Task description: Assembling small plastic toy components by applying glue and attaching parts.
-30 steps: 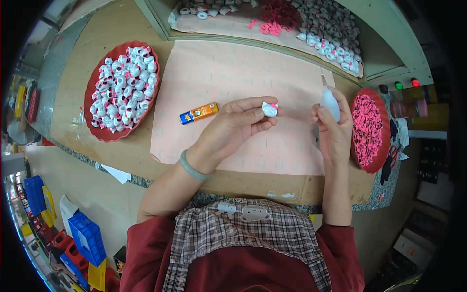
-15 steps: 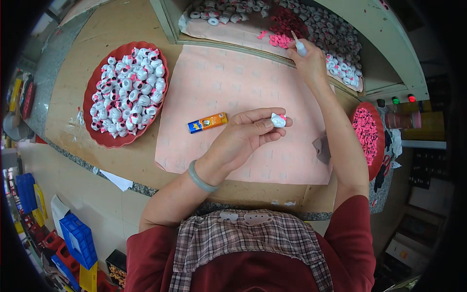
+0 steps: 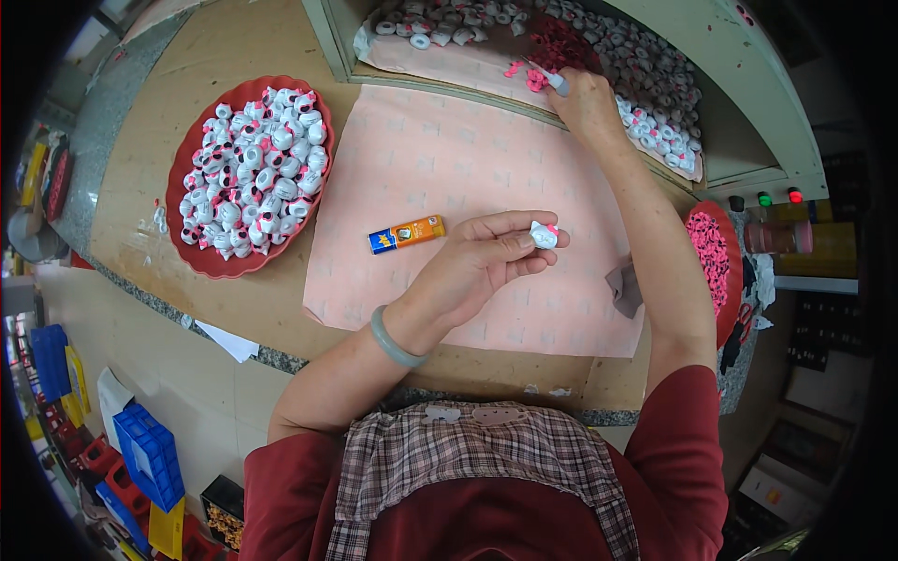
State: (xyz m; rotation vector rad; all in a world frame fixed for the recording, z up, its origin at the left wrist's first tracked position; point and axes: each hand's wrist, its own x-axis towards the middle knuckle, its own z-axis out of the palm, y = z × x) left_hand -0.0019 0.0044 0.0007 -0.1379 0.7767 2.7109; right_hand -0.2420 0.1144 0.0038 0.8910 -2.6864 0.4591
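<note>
My left hand [image 3: 468, 262] pinches a small white cat-head bead [image 3: 543, 235] with a pink bow between thumb and fingers, above a pale pink sheet [image 3: 412, 140]. In my right hand [image 3: 591, 112], reaching into the cabinet opening, is a small white squeeze bottle [image 3: 558, 84]. Its thin tip points at loose bright pink bows [image 3: 536, 80], and I cannot tell whether it touches one. Behind them lies a pile of dark red pieces [image 3: 559, 45]. My right fingers are partly hidden by the back of the hand.
A red scalloped tray [image 3: 173, 220] full of white beads stands at the left. An orange and blue box [image 3: 407, 234] and a grey cloth [image 3: 624, 288] lie on the sheet. More beads [image 3: 645, 61] fill the cabinet. Pink bows [image 3: 708, 257] fill a red dish at the right.
My right hand has lowered the bottle's tip leftward, down to the pink bows. Fewer bows show in the small pink heap. My left hand keeps the bead in nearly the same place.
</note>
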